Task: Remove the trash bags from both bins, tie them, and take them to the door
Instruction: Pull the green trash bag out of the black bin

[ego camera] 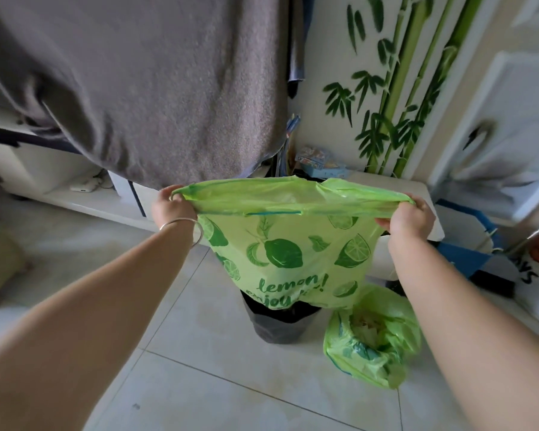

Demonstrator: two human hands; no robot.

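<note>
Gripping lime-print bag rim, left hand and right hand fingers clenched, stretching mouth wide, lifting clear of dark bin.

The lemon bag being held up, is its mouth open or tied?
Open, not tied: left hand and right hand stretch the lemon bag rim apart.

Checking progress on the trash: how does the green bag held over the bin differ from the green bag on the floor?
The held bag hangs stretched between left hand and right hand, above the bin; the floor bag lies crumpled, untouched, beside it. Both are lime green.
</note>
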